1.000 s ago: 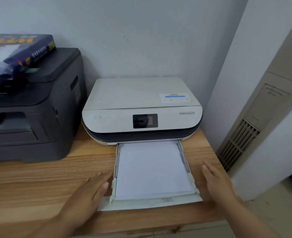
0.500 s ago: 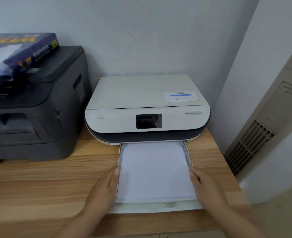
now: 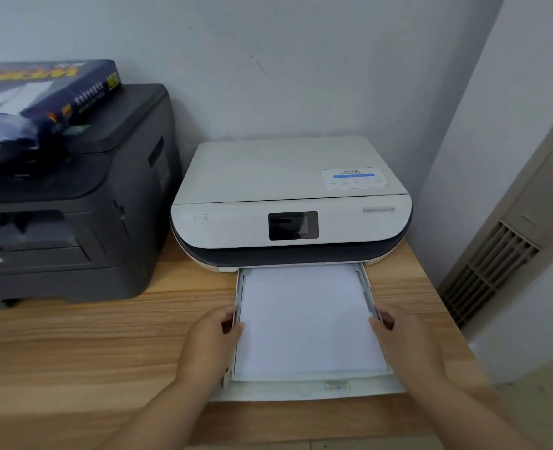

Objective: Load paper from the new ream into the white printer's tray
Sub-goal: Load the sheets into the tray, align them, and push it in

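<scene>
Nearest me, the person's left hand (image 3: 211, 339) and right hand (image 3: 405, 339) sit on either side of the pulled-out tray (image 3: 301, 389), fingers curled against its side rails. The paper (image 3: 307, 323) lies flat in the tray, its far edge just under the white printer (image 3: 288, 196). If one hand pushes harder than the other, I'd expect the tray to skew and stick, or the sheets to ride up and crease. Further back on the left, the opened ream (image 3: 41, 92) rests on the black printer (image 3: 73, 206), at the rear of the wooden desk (image 3: 73, 352).
</scene>
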Motion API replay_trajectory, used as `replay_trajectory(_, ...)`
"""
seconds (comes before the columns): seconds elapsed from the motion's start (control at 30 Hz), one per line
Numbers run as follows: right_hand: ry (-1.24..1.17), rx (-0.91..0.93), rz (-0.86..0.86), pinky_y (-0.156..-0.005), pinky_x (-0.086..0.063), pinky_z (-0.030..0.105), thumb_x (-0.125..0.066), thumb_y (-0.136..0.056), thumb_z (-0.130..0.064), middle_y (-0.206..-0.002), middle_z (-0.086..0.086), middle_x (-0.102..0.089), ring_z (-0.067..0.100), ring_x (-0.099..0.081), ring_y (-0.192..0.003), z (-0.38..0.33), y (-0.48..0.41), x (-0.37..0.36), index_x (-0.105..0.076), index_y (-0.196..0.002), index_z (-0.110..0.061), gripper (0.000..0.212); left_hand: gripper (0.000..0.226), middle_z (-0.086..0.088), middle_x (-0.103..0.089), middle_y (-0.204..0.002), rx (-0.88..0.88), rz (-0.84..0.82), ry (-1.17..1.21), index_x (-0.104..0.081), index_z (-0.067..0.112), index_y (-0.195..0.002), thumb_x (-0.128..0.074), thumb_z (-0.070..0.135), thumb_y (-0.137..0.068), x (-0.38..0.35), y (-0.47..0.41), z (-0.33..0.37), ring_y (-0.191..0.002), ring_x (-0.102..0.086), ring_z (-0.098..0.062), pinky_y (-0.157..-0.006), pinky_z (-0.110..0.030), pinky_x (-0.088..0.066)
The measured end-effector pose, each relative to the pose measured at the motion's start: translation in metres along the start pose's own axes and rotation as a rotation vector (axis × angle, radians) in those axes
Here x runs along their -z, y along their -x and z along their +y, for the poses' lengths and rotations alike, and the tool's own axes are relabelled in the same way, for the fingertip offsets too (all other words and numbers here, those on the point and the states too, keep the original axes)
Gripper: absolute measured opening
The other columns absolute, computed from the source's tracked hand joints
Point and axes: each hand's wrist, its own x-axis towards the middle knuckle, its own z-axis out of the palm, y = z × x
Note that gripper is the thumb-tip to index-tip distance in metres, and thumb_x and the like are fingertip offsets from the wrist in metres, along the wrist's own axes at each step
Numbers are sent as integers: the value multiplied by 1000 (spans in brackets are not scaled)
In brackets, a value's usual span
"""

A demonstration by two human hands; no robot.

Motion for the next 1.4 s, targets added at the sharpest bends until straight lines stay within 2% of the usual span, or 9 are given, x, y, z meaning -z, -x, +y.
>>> replay_trajectory(0.17,61,-9,-4,-75,-48,29,-49,-93,-22,-110,-2,-70,19,-62,-99,-5,0,2,-59,-124,-23,33,36,-1,-62,-121,-52,42,-44,-57,15,-124,-55,13,-88,-5,0,-1,-106,-54,-14,-88,-21,-40)
replay_trajectory(0.43,15,-55,-28,-78,-52,33,-47,-93,-17,-107,3,-71,22,-64,-96,-9,3,3,-64,-116,-18,29,38,3,-58,-109,-28,42,-23,-56,15,-124,-54,8,-87,-8,-6,-2,-100,-51,-12,-85,-24,-39)
replay_trajectory(0.57,-47,-89,-57,-72,-47,25,-44,-93,-14,-118,-2,-67,18,-61,-93,-10,0,3,-58,-126,-20,36,40,-2,-57,-125,2,21,3,-52,17,-129,-52,10,-89,-10,-6,-2,-114,-51,-18,-96,-30,-40)
replay_trajectory(0.7,-138,-148,-50,-82,-53,44,-42,-86,-2,-117,20,-64,37,-60,-104,-9,-4,-6,-60,-111,2,31,37,-3,-55,-130,1,9,11,-54,18,-127,-48,14,-91,-10,-4,-2,-120,-47,-20,-104,-38,-38)
replay_trajectory(0.97,-390,-249,-109,-54,-41,17,-39,-92,-4,-82,-7,-59,5,-48,-64,-3,-9,-6,-64,-104,-25,34,33,-5,-63,-116,56,17,145,-59,17,-122,-43,15,-93,-7,0,1,-110,-54,-23,-101,-42,-42)
replay_trajectory(1.17,-546,-340,-126,-71,-48,27,-42,-93,1,-110,0,-63,7,-50,-68,-3,-10,-4,-61,-120,-11,36,32,-2,-62,-114,54,3,146,-61,18,-119,-43,16,-93,-6,0,1,-109,-54,-21,-101,-42,-42)
replay_trajectory(1.23,-484,-290,-170,-48,-40,23,-41,-93,-5,-90,1,-66,8,-44,-53,1,-13,0,-65,-110,-18,32,30,-4,-63,-110,46,-10,117,-61,20,-117,-43,16,-93,-3,-1,0,-105,-55,-21,-98,-40,-43)
replay_trajectory(1.3,-395,-241,-169,-44,-31,23,-40,-94,-12,-71,2,-62,12,-40,-47,3,-23,5,-66,-103,-21,29,25,-2,-65,-98,14,-40,101,-61,27,-109,-43,17,-93,0,-4,5,-95,-58,-21,-88,-39,-46)
replay_trajectory(1.4,-320,-182,-169,-61,-49,29,-40,-94,-15,-100,4,-69,19,-60,-77,0,-43,2,-63,-116,-23,33,27,0,-61,-77,-11,-96,130,-55,40,-88,-42,16,-92,1,-19,12,-72,-59,-22,-64,-35,-46)
